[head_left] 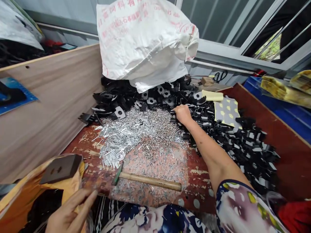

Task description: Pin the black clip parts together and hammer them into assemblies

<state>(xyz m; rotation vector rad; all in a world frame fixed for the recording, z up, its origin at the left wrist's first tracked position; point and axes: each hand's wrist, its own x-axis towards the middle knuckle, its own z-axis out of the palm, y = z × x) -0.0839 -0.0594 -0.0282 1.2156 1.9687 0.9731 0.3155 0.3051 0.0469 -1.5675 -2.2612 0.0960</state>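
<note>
My right hand (pixel 183 114) is at the far side of the table, where a heap of loose metal pins (pixel 126 129) meets the black plastic parts (pixel 209 119). Its fingers are curled together; what they grip, if anything, is too small to make out. Low on the left, my left hand (pixel 71 213) has its fingers stretched out over the edge of a yellow-orange bag (pixel 73 183), with nothing seen in it. Black pieces lie inside that bag. A hammer (pixel 150 181) with a wooden handle and greenish head lies across the worn table in front of me.
A white woven sack (pixel 145 42) stands behind the heap, with black parts spilling below it. A wooden board (pixel 48 106) walls off the left side. Spotted sticker sheets (pixel 227 111) lie on the parts at right. A dark block (pixel 60 168) rests on the yellow-orange bag.
</note>
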